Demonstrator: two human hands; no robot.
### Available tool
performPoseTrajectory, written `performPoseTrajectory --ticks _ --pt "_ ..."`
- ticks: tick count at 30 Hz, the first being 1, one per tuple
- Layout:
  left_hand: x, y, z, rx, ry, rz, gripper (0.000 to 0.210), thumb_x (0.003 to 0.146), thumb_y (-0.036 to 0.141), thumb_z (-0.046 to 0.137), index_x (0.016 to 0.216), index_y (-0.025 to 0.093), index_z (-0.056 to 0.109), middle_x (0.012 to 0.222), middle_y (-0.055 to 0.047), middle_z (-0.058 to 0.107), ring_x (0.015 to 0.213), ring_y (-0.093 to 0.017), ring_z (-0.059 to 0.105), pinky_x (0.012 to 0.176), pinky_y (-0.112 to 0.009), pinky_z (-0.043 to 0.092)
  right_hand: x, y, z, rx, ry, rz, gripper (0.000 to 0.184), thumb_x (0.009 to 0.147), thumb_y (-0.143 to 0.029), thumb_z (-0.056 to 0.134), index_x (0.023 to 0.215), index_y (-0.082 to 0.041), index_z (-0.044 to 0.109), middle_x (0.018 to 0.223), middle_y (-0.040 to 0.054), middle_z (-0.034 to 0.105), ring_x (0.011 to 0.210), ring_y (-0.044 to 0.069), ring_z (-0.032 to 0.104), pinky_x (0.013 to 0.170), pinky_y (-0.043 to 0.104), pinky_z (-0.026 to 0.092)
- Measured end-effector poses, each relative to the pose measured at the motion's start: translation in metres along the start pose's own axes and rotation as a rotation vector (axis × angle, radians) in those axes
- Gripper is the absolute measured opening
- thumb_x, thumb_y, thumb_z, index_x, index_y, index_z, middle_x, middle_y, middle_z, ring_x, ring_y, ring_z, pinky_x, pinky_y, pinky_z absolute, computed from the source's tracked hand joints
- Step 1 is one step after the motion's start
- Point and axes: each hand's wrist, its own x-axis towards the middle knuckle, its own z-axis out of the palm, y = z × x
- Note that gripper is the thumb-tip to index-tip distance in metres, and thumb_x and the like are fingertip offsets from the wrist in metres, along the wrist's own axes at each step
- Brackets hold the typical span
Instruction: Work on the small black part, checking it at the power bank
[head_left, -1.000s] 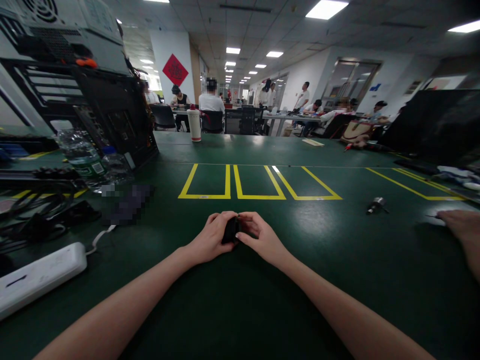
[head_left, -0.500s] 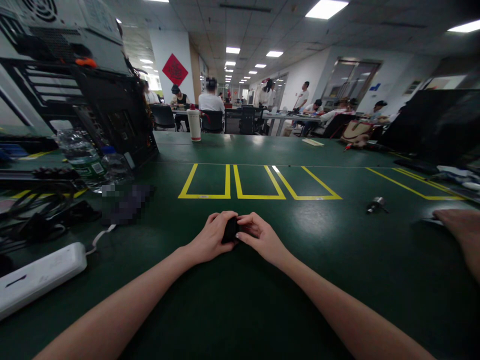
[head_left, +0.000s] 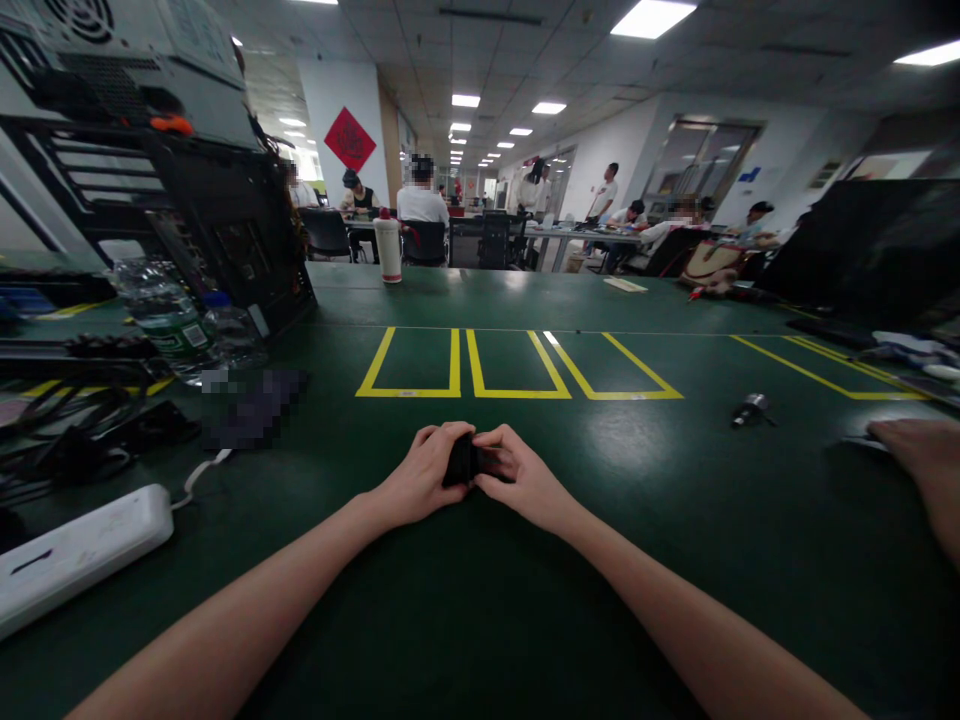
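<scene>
A small black object [head_left: 458, 463] with a dark rim on its right side sits between my two hands, just above or on the green table; its exact kind cannot be made out. My left hand [head_left: 421, 474] is wrapped round its left side, thumb below and fingers over the top. From the right, my right hand [head_left: 523, 472] grips the rim with thumb and fingertips. Both hands hide much of the object.
On the green table [head_left: 585, 600], yellow tape frames [head_left: 517, 394] lie beyond my hands. Left are a white power strip [head_left: 90, 555], cables, water bottles [head_left: 169, 320] and a computer case [head_left: 232, 230]. Right are a small metal-and-black part [head_left: 752, 410] and another person's hand [head_left: 911, 440].
My right thumb and fingertips have shifted slightly and closed in on the right edge of the black object, whose rim now shows more. My left hand has stayed in place.
</scene>
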Motion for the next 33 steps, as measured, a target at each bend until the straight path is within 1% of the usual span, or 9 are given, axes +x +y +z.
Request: performPoseTrajectory --ticks 4,9,13,16,19,22,24,29,33 --pt "0.000 0.000 -0.001 -0.009 -0.004 -0.004 0.055 0.075 0.020 0.056 0.122 0.026 0.026 0.120 -0.007 0.045 0.111 -0.024 0.045 0.099 -0.046 0.027 0.000 -0.003 -0.001 -0.076 0.059 -0.012 0.017 0.074 -0.016 0.057 0.090 -0.020 0.051 0.105 0.0021 0.051 0.103 0.017 0.053 0.093 0.037 0.045" --pt "0.000 -0.004 0.001 -0.029 0.000 -0.031 0.056 0.075 0.022 0.057 0.121 0.025 0.027 0.119 -0.007 0.045 0.112 -0.024 0.043 0.098 -0.046 0.028 0.001 0.001 0.000 -0.082 0.055 0.019 0.031 0.073 -0.014 0.057 0.102 -0.021 0.047 0.104 0.0027 0.055 0.104 0.016 0.054 0.096 0.036 0.042" --pt "0.001 -0.008 0.005 -0.026 0.042 -0.085 0.058 0.073 0.024 0.059 0.121 0.025 0.027 0.119 -0.006 0.045 0.112 -0.026 0.042 0.097 -0.047 0.030 0.006 0.018 -0.005 -0.142 0.206 0.038 0.033 0.075 -0.010 0.049 0.106 -0.020 0.046 0.112 0.0044 0.054 0.110 0.015 0.050 0.100 0.036 0.036" --pt "0.002 -0.011 0.007 -0.049 0.061 -0.142 0.059 0.072 0.026 0.060 0.121 0.026 0.028 0.117 -0.006 0.046 0.110 -0.026 0.044 0.094 -0.048 0.033 0.008 0.024 -0.017 -0.224 0.282 0.094 0.031 0.077 -0.016 0.050 0.107 -0.020 0.047 0.116 0.0058 0.052 0.114 0.016 0.047 0.102 0.038 0.032" --pt "0.004 -0.016 0.008 -0.079 0.067 -0.156 0.060 0.072 0.027 0.062 0.122 0.025 0.030 0.118 -0.007 0.046 0.110 -0.026 0.045 0.093 -0.047 0.035 0.006 0.016 -0.031 -0.324 0.239 0.186 0.036 0.076 -0.031 0.055 0.109 -0.020 0.048 0.118 0.0077 0.051 0.115 0.021 0.045 0.100 0.045 0.032" --pt "0.005 -0.025 0.009 -0.108 0.073 -0.190 0.060 0.071 0.029 0.063 0.121 0.025 0.030 0.116 -0.008 0.047 0.108 -0.027 0.046 0.090 -0.047 0.038 -0.001 0.004 -0.042 -0.418 0.074 0.257 0.060 0.063 -0.042 0.067 0.116 -0.022 0.047 0.123 0.0093 0.046 0.114 0.027 0.043 0.097 0.051 0.033" --pt "0.006 -0.031 0.010 -0.134 0.054 -0.217 0.059 0.071 0.031 0.063 0.121 0.024 0.031 0.114 -0.008 0.049 0.106 -0.027 0.048 0.087 -0.047 0.040 -0.005 0.001 -0.046 -0.454 -0.018 0.269 0.068 0.057 -0.044 0.071 0.118 -0.025 0.046 0.125 0.0090 0.043 0.115 0.030 0.041 0.094 0.051 0.034" --pt "0.006 -0.037 0.011 -0.183 0.028 -0.249 0.061 0.072 0.033 0.062 0.122 0.024 0.029 0.113 -0.009 0.048 0.103 -0.026 0.050 0.084 -0.045 0.042 -0.006 0.007 -0.039 -0.585 0.016 0.168 0.049 0.064 -0.038 0.067 0.109 -0.025 0.056 0.112 0.0070 0.048 0.107 0.028 0.043 0.089 0.051 0.038" --pt "0.000 -0.030 0.008 -0.190 0.031 -0.263 0.060 0.072 0.031 0.062 0.122 0.023 0.029 0.113 -0.009 0.048 0.104 -0.026 0.049 0.083 -0.046 0.042 -0.007 0.004 -0.027 -0.598 0.052 0.176 0.041 0.067 -0.033 0.065 0.107 -0.023 0.057 0.101 0.0057 0.050 0.094 0.023 0.050 0.082 0.045 0.044"
